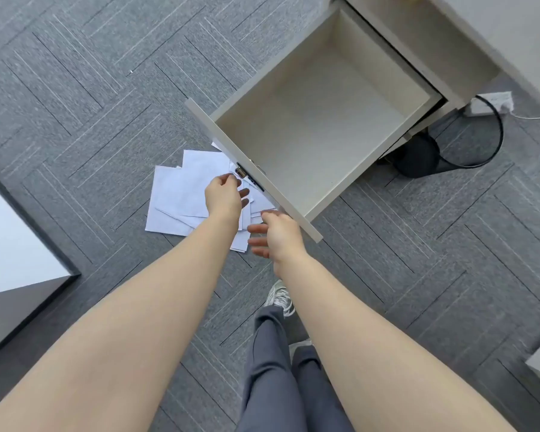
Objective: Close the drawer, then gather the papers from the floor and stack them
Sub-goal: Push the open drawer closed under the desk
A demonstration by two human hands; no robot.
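A beige drawer [325, 120] stands pulled far out from the cabinet, and nothing lies inside it. Its front panel [219, 145] has a small metal lock at the middle. My left hand [223, 196] hovers just in front of that lock, fingers loosely curled and holding nothing. My right hand [275, 236] is close to the panel's near end with fingers spread and relaxed; I cannot tell if it touches. White papers [181, 198] lie scattered in an overlapping pile on the carpet below the drawer front, partly hidden by my left hand.
Grey carpet tiles cover the floor. A black wire bin [424, 157] and a power strip [490, 102] with a cable sit right of the cabinet. A white desk corner [13, 244] is at left. My legs and a shoe [278, 299] are below.
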